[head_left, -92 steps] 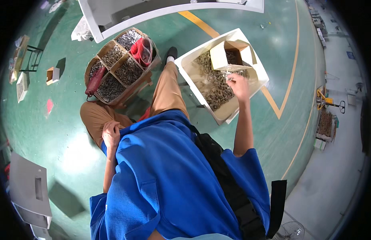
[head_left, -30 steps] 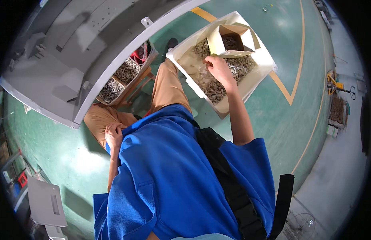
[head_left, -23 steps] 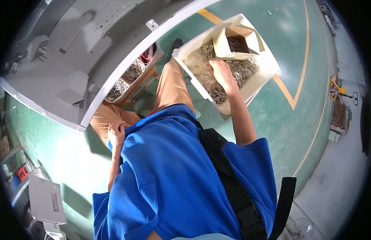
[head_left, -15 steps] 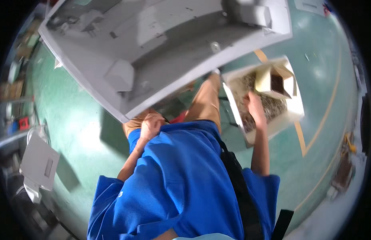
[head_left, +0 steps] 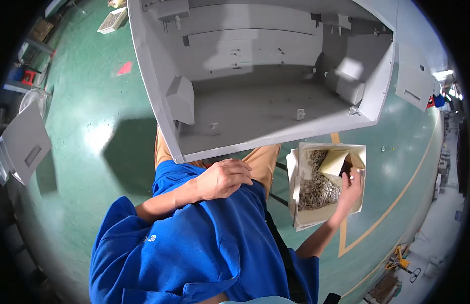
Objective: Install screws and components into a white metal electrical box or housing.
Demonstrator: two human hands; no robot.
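My left hand (head_left: 223, 180) is in front of my waist, just below the near edge of a large grey cabinet shell (head_left: 245, 101). Its fingers curl together; whatever they hold, if anything, is hidden. On the right, my right hand (head_left: 350, 190) reaches into a white bin (head_left: 310, 219), at the mouth of a small cream box (head_left: 332, 163) with a dark inside. The fingertips there are drawn together, and I cannot make out what is between them. Many small brownish-grey parts (head_left: 312, 195) lie loose in the bin beside the box.
Inside the shell are a grey block (head_left: 181, 99) at the left, another (head_left: 349, 83) at the right and a small white bracket (head_left: 300, 114). A grey panel (head_left: 25, 142) stands far left, another panel (head_left: 416, 76) far right. Yellow lines (head_left: 386, 215) mark the green floor.
My right hand has shifted from the loose parts to the cream box's mouth. The left hand has come up from my lap toward the middle. The view has turned, so the shell and bin appear shifted.
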